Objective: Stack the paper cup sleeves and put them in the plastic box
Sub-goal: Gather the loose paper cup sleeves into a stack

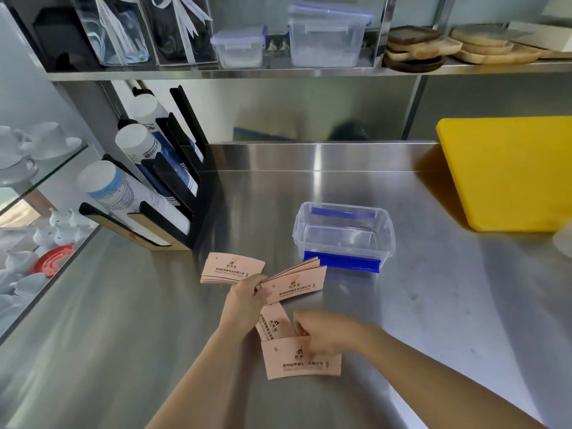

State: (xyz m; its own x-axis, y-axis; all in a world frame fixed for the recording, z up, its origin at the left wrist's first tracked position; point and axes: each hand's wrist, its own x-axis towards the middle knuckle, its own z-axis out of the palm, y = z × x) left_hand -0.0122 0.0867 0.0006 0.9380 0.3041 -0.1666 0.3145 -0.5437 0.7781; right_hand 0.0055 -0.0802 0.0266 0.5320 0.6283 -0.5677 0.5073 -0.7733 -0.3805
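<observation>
Sleeves fanned [294, 278] in left hand [244, 300], pinched; right hand [325, 334] (blurred) gripping flat sleeve [301, 360]. Small pile [232, 269] beside. Plastic box [343, 235] open, near.

Yellow cutting board [510, 171], cup dispenser [161, 193] — steel counter [433, 305]

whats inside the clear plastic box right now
No sleeves show inside the clear plastic box; the steel counter shows through its bottom. Only the blue clip on its near wall hides a thin strip.
</observation>
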